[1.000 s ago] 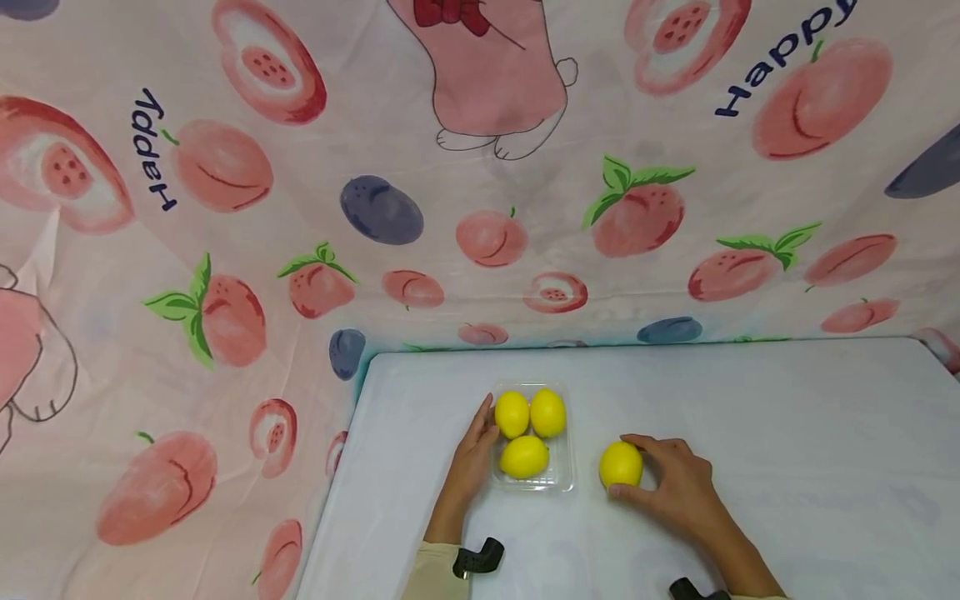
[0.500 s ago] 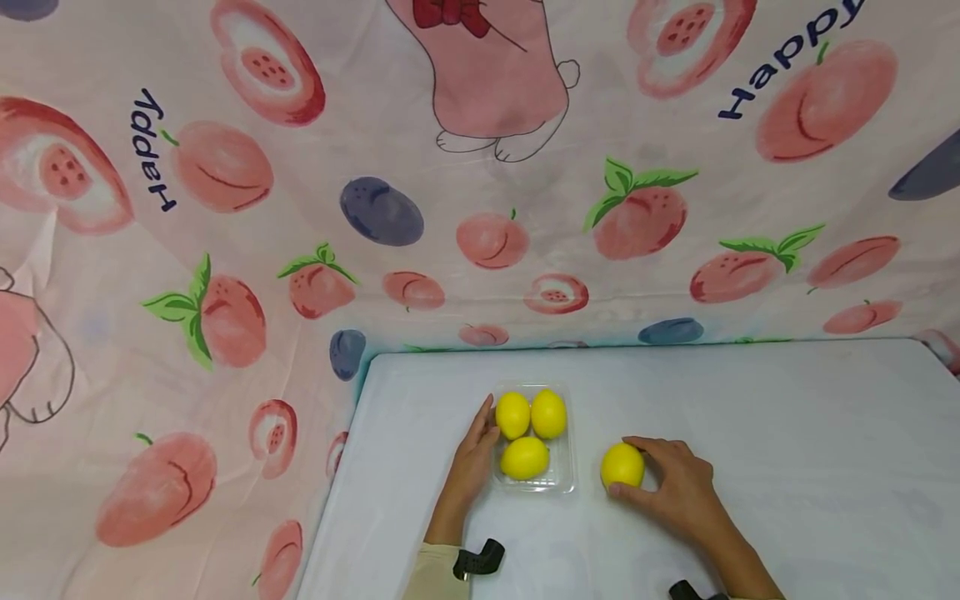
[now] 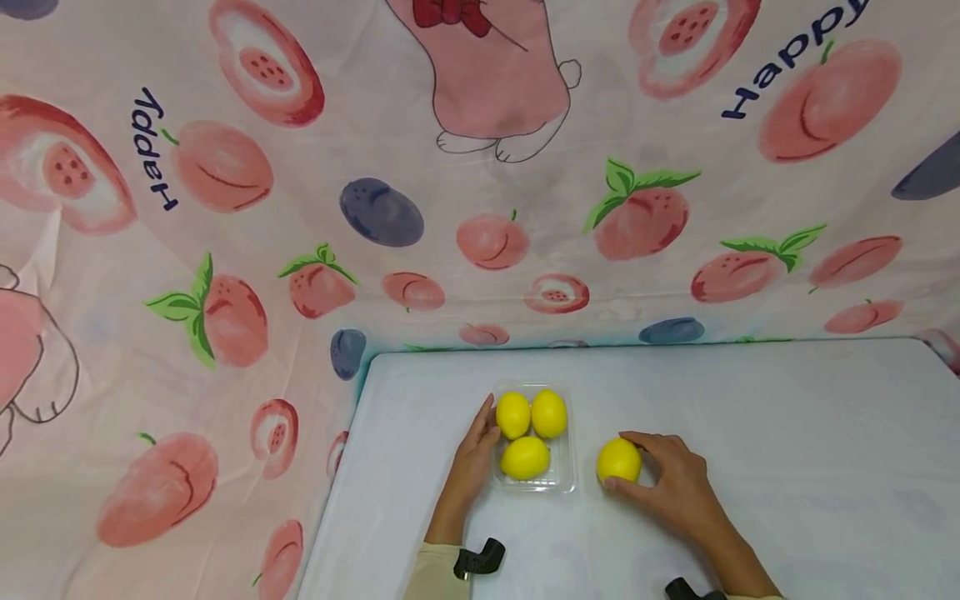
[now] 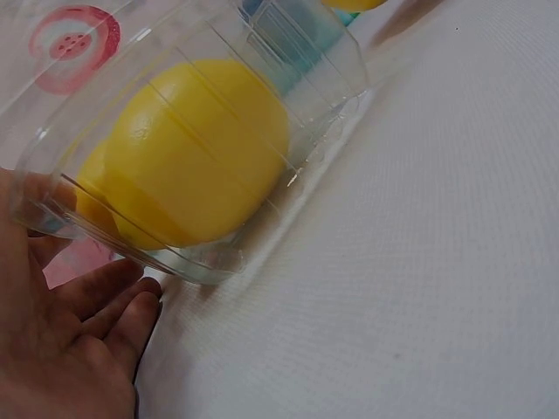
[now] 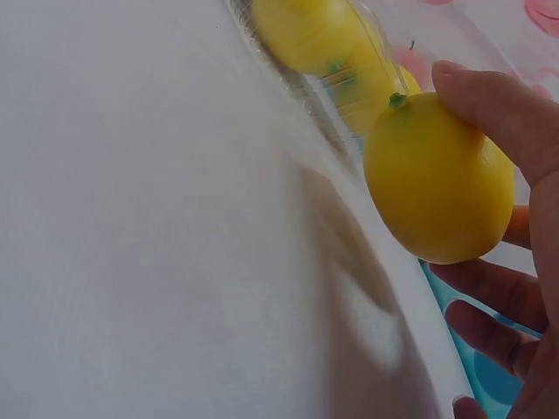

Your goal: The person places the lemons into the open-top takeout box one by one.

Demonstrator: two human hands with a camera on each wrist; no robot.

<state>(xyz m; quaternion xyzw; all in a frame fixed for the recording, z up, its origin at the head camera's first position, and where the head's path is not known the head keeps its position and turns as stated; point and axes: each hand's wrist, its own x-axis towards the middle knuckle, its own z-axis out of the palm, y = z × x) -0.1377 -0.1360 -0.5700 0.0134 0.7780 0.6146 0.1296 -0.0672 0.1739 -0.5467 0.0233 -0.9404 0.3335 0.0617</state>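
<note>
Three yellow lemons lie in a clear plastic tray (image 3: 561,479) on the white table; the front lemon (image 3: 525,458) sits crosswise below the other two. My left hand (image 3: 472,458) touches the tray's left side, its fingers fairly straight along the wall. In the left wrist view those fingers (image 4: 109,301) lie at the tray's lower edge. To the right of the tray my right hand (image 3: 678,479) pinches a fourth lemon (image 5: 437,179) between thumb and fingers. This lemon has a small green stem tip, and a shadow falls on the cloth beneath the hand in the right wrist view.
The white table (image 3: 810,467) stretches away to the right of the right hand. A fruit-printed curtain (image 3: 480,192) hangs behind the table and along its left side. Each wrist wears a black strap mount, the left mount (image 3: 480,557) standing in front of the tray.
The right hand and its lemon have shifted very slightly left and toward the back over the last half second. The left hand and the tray stay where they were.
</note>
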